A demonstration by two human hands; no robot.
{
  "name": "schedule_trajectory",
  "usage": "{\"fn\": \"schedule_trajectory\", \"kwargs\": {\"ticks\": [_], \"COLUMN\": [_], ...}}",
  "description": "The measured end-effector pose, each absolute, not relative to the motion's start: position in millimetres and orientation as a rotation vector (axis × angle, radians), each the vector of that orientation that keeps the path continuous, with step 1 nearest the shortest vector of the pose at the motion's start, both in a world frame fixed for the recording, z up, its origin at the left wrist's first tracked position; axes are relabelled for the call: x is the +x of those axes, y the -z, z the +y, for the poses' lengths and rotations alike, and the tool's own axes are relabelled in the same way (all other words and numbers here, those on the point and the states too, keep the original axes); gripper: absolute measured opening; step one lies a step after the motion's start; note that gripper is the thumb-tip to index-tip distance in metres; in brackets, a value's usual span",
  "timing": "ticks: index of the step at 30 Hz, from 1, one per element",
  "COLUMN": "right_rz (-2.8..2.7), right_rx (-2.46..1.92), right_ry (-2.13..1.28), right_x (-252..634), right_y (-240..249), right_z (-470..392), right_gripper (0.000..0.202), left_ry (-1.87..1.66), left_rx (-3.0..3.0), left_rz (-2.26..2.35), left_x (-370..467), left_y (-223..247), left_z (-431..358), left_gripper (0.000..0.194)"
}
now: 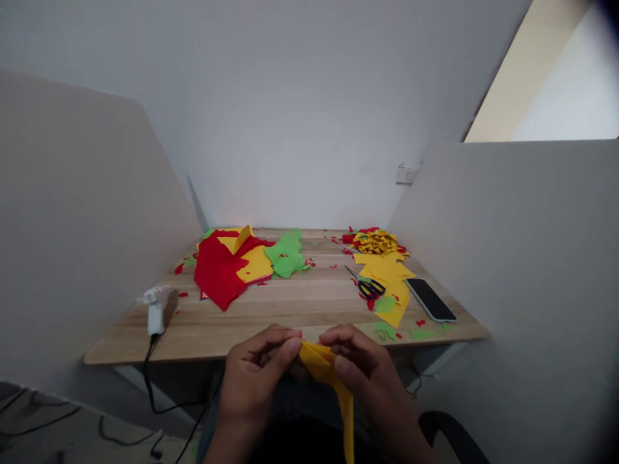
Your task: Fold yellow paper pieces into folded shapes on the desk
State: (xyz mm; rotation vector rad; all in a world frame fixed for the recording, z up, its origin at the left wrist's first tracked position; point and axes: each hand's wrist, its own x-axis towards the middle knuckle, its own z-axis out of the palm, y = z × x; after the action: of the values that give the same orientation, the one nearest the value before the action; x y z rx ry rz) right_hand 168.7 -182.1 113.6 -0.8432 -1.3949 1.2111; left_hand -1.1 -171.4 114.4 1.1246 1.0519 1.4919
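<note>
Just in front of the table's near edge, my two hands hold a folded piece of yellow felt-like sheet (318,362) between them, over my lap. My left hand (264,364) pinches its left corner between thumb and forefinger. On the other side, my right hand (360,364) grips the right part with thumb and bent fingers. A long strip of the yellow piece hangs down below my right hand. The fingertips behind the piece are partly hidden.
Red sheet (220,270), green sheet (287,254) and yellow scraps lie on the wooden table (300,296). Scissors (370,287), a phone (430,299) and a bunched yellow pile (374,243) are at the right. A corded glue gun (155,312) stands at the left edge.
</note>
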Motion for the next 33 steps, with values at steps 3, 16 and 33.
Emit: {"fn": "schedule_trajectory", "kwargs": {"ticks": [3,16,33], "right_rz": [-1.524,-1.604,-1.426], "right_rx": [-0.971,-1.092,-1.09], "right_ry": [-1.116,-1.0,-1.054], "right_x": [169.7,166.4,165.9], "right_y": [-121.5,-126.7,-123.9], "right_z": [-182.6,-179.6,-176.3], "right_gripper": [0.025,0.011,0.019], "left_ry": [-1.499,-1.351,-1.136], "left_rx": [1.232,1.265,1.303], "left_rz": [1.09,1.039,1.006], "left_x": [0.2,2.4,3.6], "left_y": [-120.4,-119.4,-116.5], "left_z": [-174.4,-169.0,-165.0], "left_gripper": [0.018,0.016,0.03]}}
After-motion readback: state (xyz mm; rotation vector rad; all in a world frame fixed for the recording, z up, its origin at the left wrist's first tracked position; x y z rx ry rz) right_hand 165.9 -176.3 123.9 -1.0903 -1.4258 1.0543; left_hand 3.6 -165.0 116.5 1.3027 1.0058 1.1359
